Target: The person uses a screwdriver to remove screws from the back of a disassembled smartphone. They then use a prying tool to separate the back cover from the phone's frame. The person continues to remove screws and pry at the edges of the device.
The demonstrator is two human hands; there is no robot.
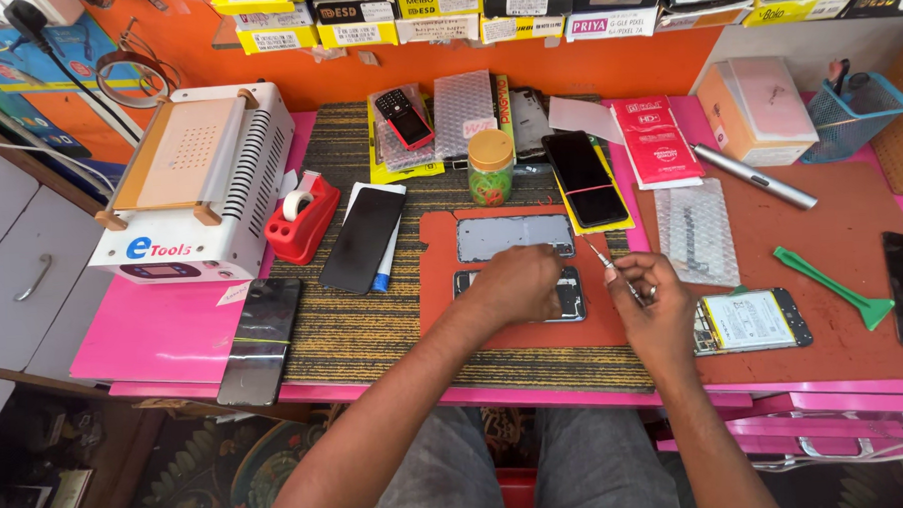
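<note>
- While the left hand (pixel 518 282) lay palm down on an opened phone (pixel 570 292), its fingers were curled together and pressed on the phone's body, covering most of it.
- The phone lay flat on a dark orange mat (pixel 443 284) near the front of the bench, with a grey back panel (pixel 516 237) just behind it on the same mat.
- The right hand (pixel 653 297) was pinched shut on thin tweezers (pixel 602 257), whose tip pointed up and left, close to the phone's right end.
- Whether the tip touched the phone could not be told.
- Just right of that hand lay a phone frame with a battery (pixel 749 321), and behind it a bubble-wrap pouch (pixel 696 233).
- A green plastic pry tool (pixel 833 288) lay further right, well apart from both hands.
- Behind the mat stood a small jar with an orange lid (pixel 491 167) and a dark phone (pixel 584 177).
- To the left sat a red tape dispenser (pixel 303 219) beside a white heating machine (pixel 194 183).
</note>
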